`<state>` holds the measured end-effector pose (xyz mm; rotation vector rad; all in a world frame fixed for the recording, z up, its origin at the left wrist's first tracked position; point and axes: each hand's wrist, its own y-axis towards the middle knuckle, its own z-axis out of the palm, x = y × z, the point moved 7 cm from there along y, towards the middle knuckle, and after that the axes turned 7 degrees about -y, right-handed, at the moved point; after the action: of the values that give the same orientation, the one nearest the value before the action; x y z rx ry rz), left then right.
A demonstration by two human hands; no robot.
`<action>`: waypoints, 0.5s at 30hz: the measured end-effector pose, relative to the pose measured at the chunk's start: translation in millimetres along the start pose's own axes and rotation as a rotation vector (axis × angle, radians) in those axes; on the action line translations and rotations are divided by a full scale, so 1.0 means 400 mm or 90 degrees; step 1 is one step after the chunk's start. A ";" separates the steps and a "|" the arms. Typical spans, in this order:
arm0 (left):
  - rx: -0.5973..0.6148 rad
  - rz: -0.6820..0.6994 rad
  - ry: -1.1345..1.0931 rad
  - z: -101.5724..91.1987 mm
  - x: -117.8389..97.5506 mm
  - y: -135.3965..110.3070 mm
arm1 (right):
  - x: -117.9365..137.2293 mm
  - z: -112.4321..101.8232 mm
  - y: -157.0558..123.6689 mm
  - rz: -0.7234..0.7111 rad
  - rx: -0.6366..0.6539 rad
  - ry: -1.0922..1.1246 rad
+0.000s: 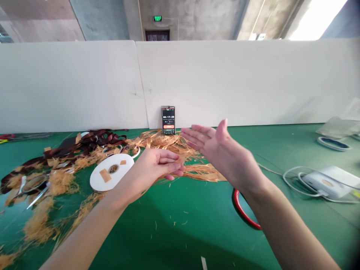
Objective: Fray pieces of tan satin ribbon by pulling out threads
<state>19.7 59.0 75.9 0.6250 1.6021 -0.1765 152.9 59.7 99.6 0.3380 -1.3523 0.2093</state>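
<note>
My left hand hovers palm up over the green table, fingers loosely curled and apart, holding nothing that I can see. My right hand is raised beside it, flat and open, fingers stretched toward the left, empty. Just behind both hands lies a heap of tan raffia strands. A white tape roll with small tan patches stuck on it lies left of my left hand. A red and black ring lies on the table, partly hidden under my right forearm.
A phone showing a timer leans on the white partition. Brown ribbons, frayed raffia scraps and scissors cover the left side. A white box with coiled cable and another roll lie right.
</note>
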 end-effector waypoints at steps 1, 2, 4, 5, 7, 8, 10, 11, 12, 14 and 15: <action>0.007 0.005 0.005 0.005 0.004 0.002 | 0.018 0.012 -0.005 -0.017 0.019 0.004; 0.010 0.018 0.022 0.007 0.008 0.005 | 0.035 0.026 -0.012 -0.026 0.056 0.001; 0.009 0.054 0.079 0.009 0.013 0.012 | 0.047 0.051 -0.030 0.009 0.159 -0.048; 0.001 0.072 0.111 0.007 0.016 0.015 | 0.041 0.057 -0.039 0.048 0.207 -0.096; -0.019 0.082 0.143 0.001 0.024 0.020 | 0.006 0.042 -0.052 0.144 0.245 -0.236; -0.023 0.071 0.133 0.000 0.030 0.022 | -0.014 0.023 -0.053 0.187 0.231 -0.307; -0.025 0.015 0.065 0.003 0.044 0.022 | -0.042 -0.029 -0.045 0.226 0.126 -0.419; -0.028 -0.031 0.019 0.007 0.052 0.020 | -0.046 -0.052 -0.039 0.217 0.058 -0.455; -0.037 -0.084 -0.024 0.013 0.059 0.017 | -0.043 -0.069 -0.033 0.192 -0.002 -0.477; -0.068 -0.187 -0.085 0.025 0.071 0.005 | -0.024 -0.072 -0.025 0.112 -0.062 -0.486; -0.081 -0.224 -0.101 0.032 0.073 0.000 | -0.011 -0.059 -0.023 0.072 -0.049 -0.480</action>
<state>30.9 61.4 45.8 0.2212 1.5456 -0.3705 176.8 59.9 90.0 0.2846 -2.1205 0.1239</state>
